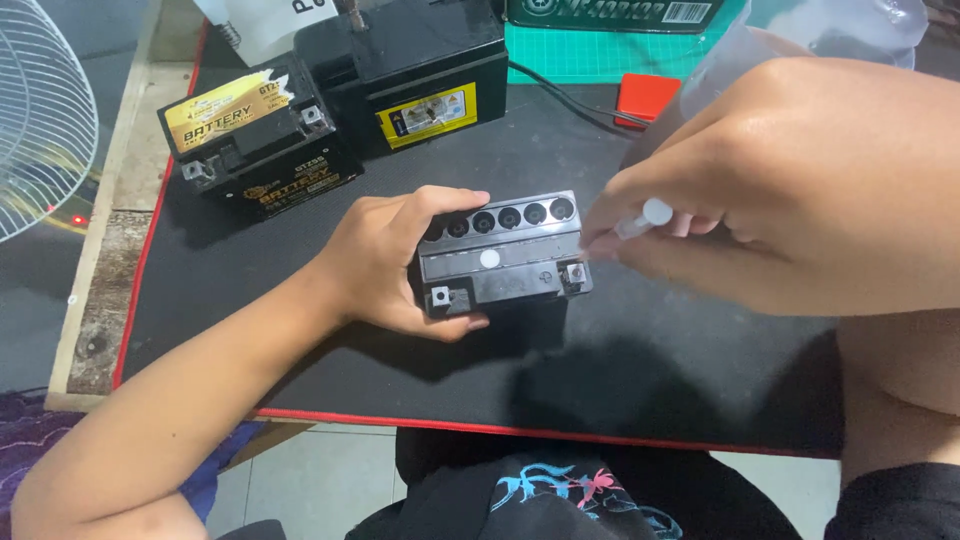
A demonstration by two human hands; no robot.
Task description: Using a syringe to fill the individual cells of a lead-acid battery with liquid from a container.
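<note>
The left hand (390, 260) is holding a small grey battery (505, 262) on the black mat (300, 360). The fingers are curling over its far edge and the thumb is pressing on its near side, so the hand is clamped on the left end of the battery. This looks like it is keeping the battery from sliding. The battery is sitting near the middle of the mat, with its top facing up. A row of round holes (510, 217) is showing along the far edge of the top. A little white dot (489, 259) is sitting in the middle of the top.

The right hand (770, 190) is coming in from the right, close to the camera. Its fingers are pinched together on a small white tip (645, 217). The tip is pointing left at the right end of the battery, just beside the row of holes. The tip seems to belong to a clear plastic bottle (730, 55) behind the hand, but the hand is hiding most of it.

Two more batteries are standing far and to the left. One is black with yellow labels (255, 135). The other is a bigger black box (405, 65) just to its right. A red thing (645, 97) is lying on the far side. A white fan grille (40, 120) is showing at the far left.
</note>
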